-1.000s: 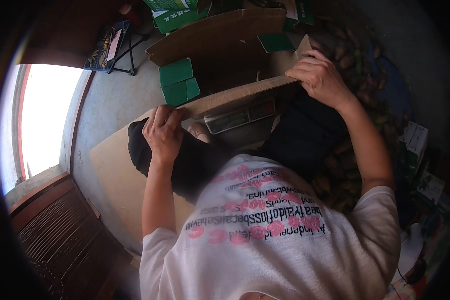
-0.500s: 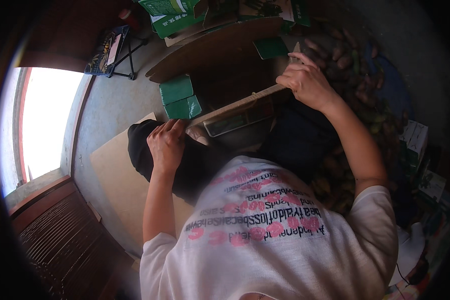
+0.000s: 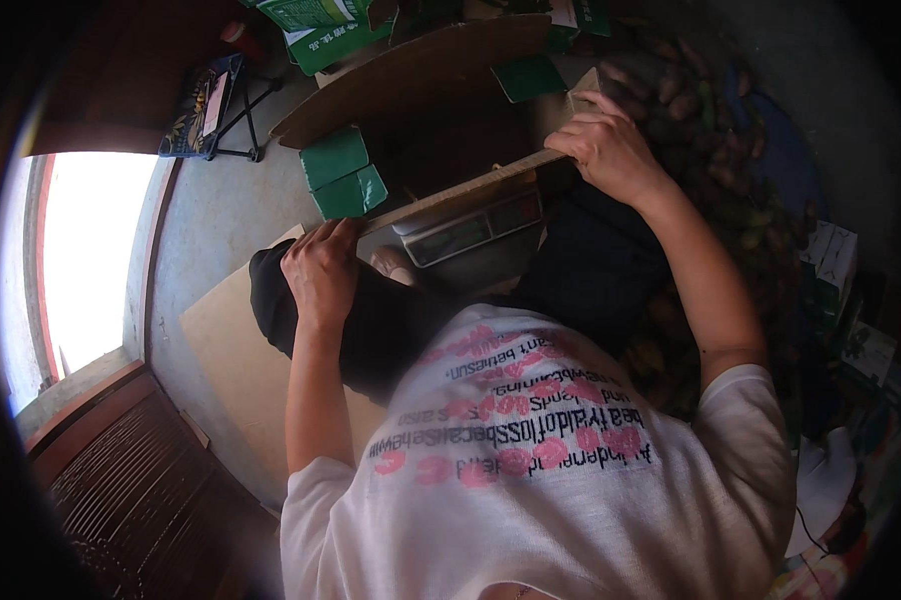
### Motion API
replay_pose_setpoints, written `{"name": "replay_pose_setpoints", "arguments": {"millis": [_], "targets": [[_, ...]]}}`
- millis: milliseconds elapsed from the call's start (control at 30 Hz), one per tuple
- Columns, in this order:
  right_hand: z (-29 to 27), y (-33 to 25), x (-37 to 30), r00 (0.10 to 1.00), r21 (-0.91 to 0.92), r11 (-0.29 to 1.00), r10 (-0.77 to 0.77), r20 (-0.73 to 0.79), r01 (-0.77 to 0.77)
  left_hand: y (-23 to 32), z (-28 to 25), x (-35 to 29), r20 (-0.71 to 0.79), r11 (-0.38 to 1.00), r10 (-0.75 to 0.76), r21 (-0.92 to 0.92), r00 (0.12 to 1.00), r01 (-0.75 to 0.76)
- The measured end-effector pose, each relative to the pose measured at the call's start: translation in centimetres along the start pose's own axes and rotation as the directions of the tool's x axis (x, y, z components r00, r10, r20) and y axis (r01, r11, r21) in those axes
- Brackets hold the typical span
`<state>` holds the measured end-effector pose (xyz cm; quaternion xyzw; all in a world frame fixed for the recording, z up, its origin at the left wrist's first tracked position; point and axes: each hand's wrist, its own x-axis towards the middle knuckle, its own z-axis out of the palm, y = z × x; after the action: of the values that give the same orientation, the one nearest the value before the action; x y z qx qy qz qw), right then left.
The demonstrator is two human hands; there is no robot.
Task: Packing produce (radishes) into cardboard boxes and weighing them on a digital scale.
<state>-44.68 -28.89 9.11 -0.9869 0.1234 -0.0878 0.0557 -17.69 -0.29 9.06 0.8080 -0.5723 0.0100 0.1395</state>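
A folding stool (image 3: pixel 196 110) stands beyond the left grip (image 3: pixel 321 272), which clamps the near edge of an open cardboard box (image 3: pixel 416 75). The box lies ahead, between both grips; a scale (image 3: pixel 471 236) shows below. The right grip (image 3: pixel 616 150) clamps the near right corner; brown roots (image 3: pixel 683 105) lie rightward.

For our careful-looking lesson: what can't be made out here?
All in the head view:
Carton: bottom, lost in shadow.
Grey-framed panel: upper part, behind the carton's near flap.
Left hand: palm, hidden by the hand's back.
Green boxes: far ends, cut by the upper edge.
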Motion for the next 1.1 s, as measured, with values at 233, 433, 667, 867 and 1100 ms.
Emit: {"name": "replay_pose_setpoints", "arguments": {"millis": [233, 433, 667, 867, 1100], "targets": [[-0.1, 0.2, 0.0, 1.0, 0.029, 0.999, 0.024, -0.014, -0.024, 0.3, 0.0, 0.3, -0.023, 1.0, 0.005, -0.012, 1.0, -0.006], [-0.3, 0.2, -0.1, 0.997, 0.045, 0.998, 0.05, -0.061, -0.047, 0.0, 0.4, 0.8, 0.017, 0.999, -0.002, -0.038, 1.0, 0.003], [-0.8, 0.0, -0.1, 0.997, 0.051, 0.995, 0.079, 0.025, -0.08, 0.9, -1.0, 1.1, 0.075, 0.995, -0.025, -0.099, 0.997, 0.032], [-3.4, 0.2, -1.0, 0.96, 0.202, 0.978, 0.105, -0.26, -0.052, -1.5, -2.6, 1.7, -0.132, 0.934, -0.083, -0.357, 0.988, 0.031], [-0.3, 7.3, -13.1, 0.567, 0.535, 0.695, 0.711, -0.415, -0.481, -10.8, -0.8, 2.0, -0.159, 0.931, -0.321, -0.231, 0.934, 0.281]]}}
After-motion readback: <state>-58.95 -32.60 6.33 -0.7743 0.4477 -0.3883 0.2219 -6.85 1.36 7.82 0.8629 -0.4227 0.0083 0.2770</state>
